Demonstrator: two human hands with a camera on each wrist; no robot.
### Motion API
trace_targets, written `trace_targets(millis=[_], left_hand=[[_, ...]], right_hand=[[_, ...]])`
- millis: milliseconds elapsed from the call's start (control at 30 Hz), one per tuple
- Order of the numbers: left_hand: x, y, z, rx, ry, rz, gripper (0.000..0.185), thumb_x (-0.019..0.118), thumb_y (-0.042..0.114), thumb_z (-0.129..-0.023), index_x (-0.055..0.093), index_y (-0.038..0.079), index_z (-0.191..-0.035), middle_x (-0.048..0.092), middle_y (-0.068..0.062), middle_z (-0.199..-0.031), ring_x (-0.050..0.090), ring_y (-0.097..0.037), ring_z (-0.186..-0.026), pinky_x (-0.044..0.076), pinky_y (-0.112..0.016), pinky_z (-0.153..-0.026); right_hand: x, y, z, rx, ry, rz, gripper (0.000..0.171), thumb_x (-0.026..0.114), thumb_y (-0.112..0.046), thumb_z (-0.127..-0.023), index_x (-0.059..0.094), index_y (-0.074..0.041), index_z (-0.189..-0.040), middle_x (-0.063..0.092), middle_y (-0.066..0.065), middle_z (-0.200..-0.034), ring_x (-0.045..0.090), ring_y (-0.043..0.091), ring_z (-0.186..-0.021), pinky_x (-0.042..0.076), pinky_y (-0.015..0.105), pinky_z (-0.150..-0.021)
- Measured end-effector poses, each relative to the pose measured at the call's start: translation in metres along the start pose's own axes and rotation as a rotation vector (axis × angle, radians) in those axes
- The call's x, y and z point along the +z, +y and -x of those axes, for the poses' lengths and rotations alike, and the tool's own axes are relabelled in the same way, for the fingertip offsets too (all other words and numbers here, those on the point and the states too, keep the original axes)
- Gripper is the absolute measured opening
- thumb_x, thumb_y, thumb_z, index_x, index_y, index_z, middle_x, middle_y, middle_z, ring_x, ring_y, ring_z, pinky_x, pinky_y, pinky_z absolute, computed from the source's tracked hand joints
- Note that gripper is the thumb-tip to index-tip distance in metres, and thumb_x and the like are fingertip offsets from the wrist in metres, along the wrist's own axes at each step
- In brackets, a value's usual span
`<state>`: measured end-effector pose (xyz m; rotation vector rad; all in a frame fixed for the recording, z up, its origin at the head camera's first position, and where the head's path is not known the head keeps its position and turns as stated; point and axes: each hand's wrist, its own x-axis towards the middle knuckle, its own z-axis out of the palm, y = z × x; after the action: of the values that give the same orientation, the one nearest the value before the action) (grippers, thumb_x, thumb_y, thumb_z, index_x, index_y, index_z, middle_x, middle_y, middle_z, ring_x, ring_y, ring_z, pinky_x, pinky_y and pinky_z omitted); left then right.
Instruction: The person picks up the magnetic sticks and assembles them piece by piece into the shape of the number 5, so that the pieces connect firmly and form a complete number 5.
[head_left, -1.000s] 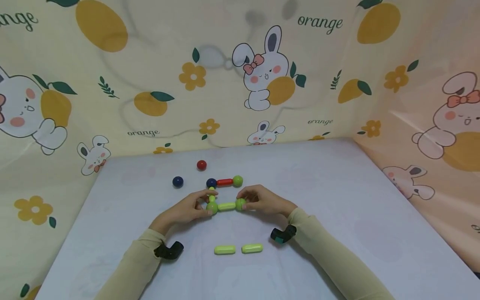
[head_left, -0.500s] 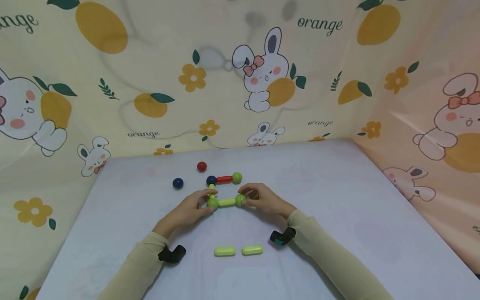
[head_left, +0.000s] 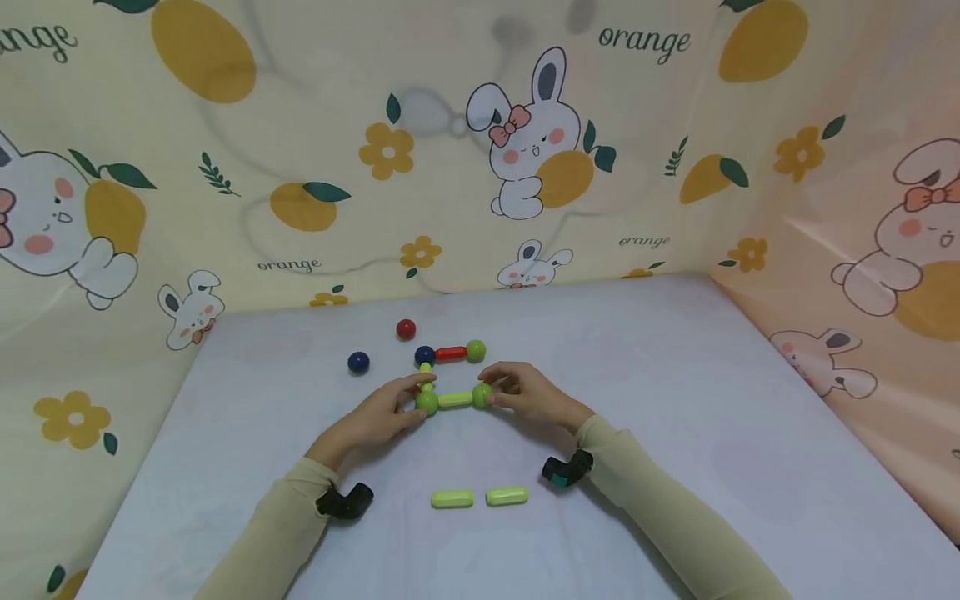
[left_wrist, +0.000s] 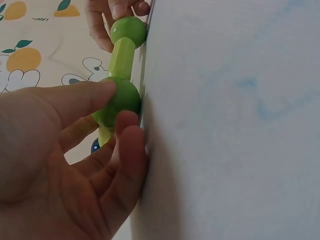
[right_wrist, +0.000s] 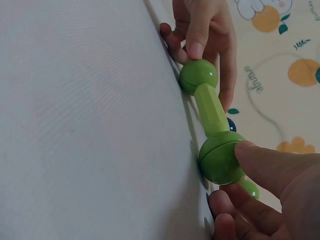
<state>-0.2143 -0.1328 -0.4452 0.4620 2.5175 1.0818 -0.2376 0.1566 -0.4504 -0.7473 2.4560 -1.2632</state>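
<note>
My left hand [head_left: 378, 417] pinches a green ball [head_left: 426, 403] between thumb and fingers at one corner of a ball-and-rod assembly. A lime rod [head_left: 454, 400] joins it to a second green ball [head_left: 482, 395], which my right hand [head_left: 536, 397] grips at the other end. From the left corner another lime rod [head_left: 426, 377], partly behind my fingers, runs back to a dark blue ball [head_left: 425, 356]. There a red rod [head_left: 451, 353] leads right to a third green ball [head_left: 476, 350]. In the left wrist view, my thumb lies on the near green ball [left_wrist: 120, 100].
Two loose lime rods, a left one [head_left: 452, 499] and a right one [head_left: 507, 497], lie nearer the table's front. A loose blue ball [head_left: 358, 362] and a red ball [head_left: 406, 329] sit behind my left hand. Printed cloth [head_left: 420, 208] hangs behind the white table [head_left: 675, 400].
Both hands have slid the joined assembly slightly toward the back of the table, still holding its two front green balls. The loose balls and rods have stayed where they were.
</note>
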Motion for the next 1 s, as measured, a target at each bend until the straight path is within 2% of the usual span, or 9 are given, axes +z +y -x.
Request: trace_targets(millis=[300,433,567,733,867,1000], left_hand=[[0.0,-0.004,0.002,-0.001,-0.003,0.016,0.06,0.064,0.015,-0.098,0.042,0.023,-0.154,0.055,-0.012,-0.134,0.049,-0.016,-0.075,0.043,-0.028,-0.069],[0.0,-0.003,0.001,-0.015,0.004,0.009,0.06,0.064,0.017,-0.099,0.042,0.025,-0.154,0.055,-0.011,-0.135,0.05,-0.017,-0.081,0.044,-0.028,-0.073],[0.002,-0.001,-0.002,0.002,0.017,0.002,0.058,0.063,0.018,-0.099,0.042,0.026,-0.153,0.056,-0.01,-0.135,0.051,-0.017,-0.086,0.044,-0.029,-0.076],[0.002,-0.002,-0.005,-0.003,0.016,0.003,0.058,0.062,0.018,-0.1,0.042,0.026,-0.153,0.055,-0.011,-0.135,0.05,-0.017,-0.084,0.043,-0.029,-0.075],[0.002,-0.002,-0.003,-0.015,0.011,0.012,0.058,0.062,0.018,-0.1,0.042,0.026,-0.153,0.055,-0.011,-0.135,0.05,-0.017,-0.084,0.043,-0.03,-0.076],[0.003,-0.002,-0.001,-0.008,0.014,0.018,0.057,0.062,0.019,-0.1,0.042,0.025,-0.153,0.055,-0.01,-0.134,0.051,-0.018,-0.09,0.043,-0.03,-0.078]], right_hand=[[0.001,-0.003,-0.001,0.028,-0.006,0.006,0.036,0.066,-0.015,-0.098,0.061,-0.004,-0.132,0.066,0.013,-0.131,0.065,0.027,-0.112,0.053,0.044,-0.099],[-0.005,-0.006,0.0,0.047,0.001,0.017,0.035,0.062,-0.021,-0.101,0.061,-0.006,-0.133,0.065,0.011,-0.133,0.065,0.027,-0.114,0.052,0.045,-0.099],[-0.015,-0.015,0.004,0.012,0.031,0.023,0.034,0.061,-0.018,-0.101,0.061,-0.004,-0.132,0.064,0.016,-0.134,0.066,0.03,-0.113,0.053,0.047,-0.097],[-0.02,-0.029,0.01,-0.034,0.048,0.057,0.035,0.061,-0.018,-0.101,0.061,-0.003,-0.133,0.064,0.018,-0.134,0.066,0.026,-0.109,0.053,0.042,-0.094],[-0.015,-0.038,0.023,-0.046,0.021,0.06,0.034,0.063,-0.019,-0.1,0.062,-0.006,-0.132,0.066,0.013,-0.132,0.066,0.022,-0.108,0.052,0.037,-0.092],[-0.008,-0.044,0.041,-0.063,-0.044,0.024,0.032,0.063,-0.015,-0.1,0.063,-0.007,-0.131,0.067,0.011,-0.13,0.064,0.024,-0.109,0.051,0.034,-0.091]])
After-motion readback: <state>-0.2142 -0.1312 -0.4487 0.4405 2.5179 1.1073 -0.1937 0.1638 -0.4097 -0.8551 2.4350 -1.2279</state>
